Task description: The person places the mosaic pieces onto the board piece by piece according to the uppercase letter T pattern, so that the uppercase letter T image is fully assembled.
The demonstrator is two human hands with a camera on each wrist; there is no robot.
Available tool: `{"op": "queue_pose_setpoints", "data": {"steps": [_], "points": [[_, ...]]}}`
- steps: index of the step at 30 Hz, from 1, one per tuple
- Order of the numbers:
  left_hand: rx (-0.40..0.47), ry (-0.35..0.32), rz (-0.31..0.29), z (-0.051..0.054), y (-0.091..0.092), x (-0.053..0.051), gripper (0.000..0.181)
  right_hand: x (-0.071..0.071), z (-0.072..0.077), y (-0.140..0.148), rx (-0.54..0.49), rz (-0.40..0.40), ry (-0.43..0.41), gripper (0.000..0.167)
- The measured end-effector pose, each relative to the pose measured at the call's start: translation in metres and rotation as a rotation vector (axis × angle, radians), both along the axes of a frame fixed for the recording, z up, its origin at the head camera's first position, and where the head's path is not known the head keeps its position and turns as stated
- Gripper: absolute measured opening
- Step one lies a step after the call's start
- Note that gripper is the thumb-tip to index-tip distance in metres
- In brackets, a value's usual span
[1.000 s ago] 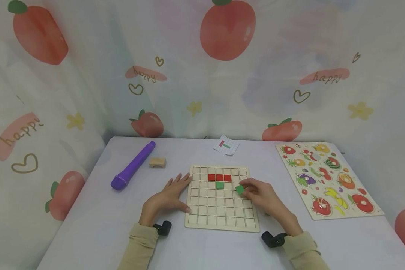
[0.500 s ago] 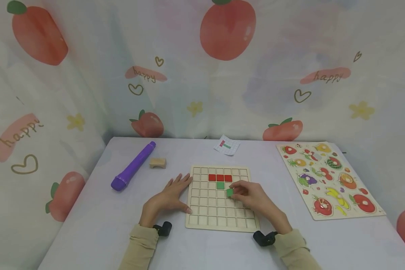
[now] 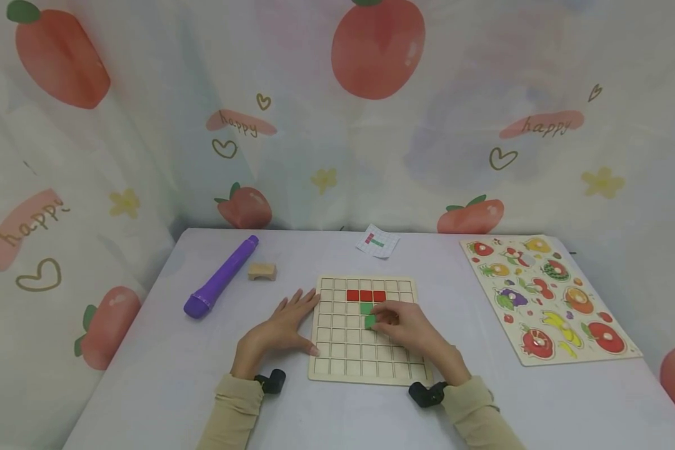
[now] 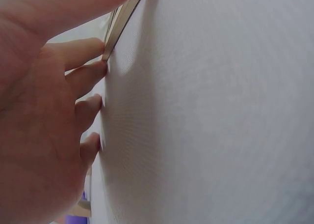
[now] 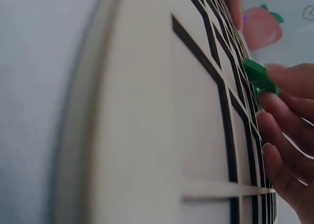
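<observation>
A square wooden grid board [image 3: 343, 369] lies on the table. Three red tiles [image 3: 365, 295] sit side by side in one of its upper rows. Below the middle red one is a green tile [image 3: 366, 308] in a cell. My right hand [image 3: 407, 325] pinches a second green tile [image 3: 369, 322] between thumb and fingertips, just below the first green one; in the right wrist view this green tile [image 5: 257, 75] is tilted against the grid. My left hand [image 3: 281, 328] rests with spread fingers at the board's left edge, thumb and fingertips touching it.
A purple microphone-shaped object [image 3: 220, 278] and a small notched wooden block [image 3: 262, 271] lie at the left. Behind the board is a paper card [image 3: 377, 242] with a red and green pattern. A fruit puzzle board [image 3: 545, 300] lies on the right.
My right hand has moved left across the board with the green tile, from near the right edge to below the placed green tile. My left hand has stayed put.
</observation>
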State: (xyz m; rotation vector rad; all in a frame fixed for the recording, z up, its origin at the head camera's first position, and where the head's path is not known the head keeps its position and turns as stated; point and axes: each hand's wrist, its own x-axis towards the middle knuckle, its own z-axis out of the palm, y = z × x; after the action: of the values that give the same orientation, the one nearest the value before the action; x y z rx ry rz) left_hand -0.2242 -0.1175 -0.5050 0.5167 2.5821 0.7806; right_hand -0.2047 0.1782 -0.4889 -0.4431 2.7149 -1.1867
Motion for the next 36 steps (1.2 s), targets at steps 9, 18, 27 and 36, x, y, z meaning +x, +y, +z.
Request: {"op": "queue_pose_setpoints", "data": {"steps": [9,18,27,36], "points": [[0.011,-0.006,-0.015,0.003,0.000,0.000,0.117,-0.004,-0.005,-0.005,0.041,0.029,0.041,0.022],[0.012,-0.009,-0.017,0.004,-0.001,0.001,0.117,-0.004,-0.007,-0.006,0.052,0.056,0.062,0.021],[0.023,-0.022,-0.008,0.008,-0.001,0.003,0.115,0.000,-0.005,0.002,0.048,0.073,0.080,0.024],[0.019,-0.020,-0.006,0.008,0.000,0.004,0.115,0.015,0.001,0.021,0.068,-0.015,0.053,0.024]]}}
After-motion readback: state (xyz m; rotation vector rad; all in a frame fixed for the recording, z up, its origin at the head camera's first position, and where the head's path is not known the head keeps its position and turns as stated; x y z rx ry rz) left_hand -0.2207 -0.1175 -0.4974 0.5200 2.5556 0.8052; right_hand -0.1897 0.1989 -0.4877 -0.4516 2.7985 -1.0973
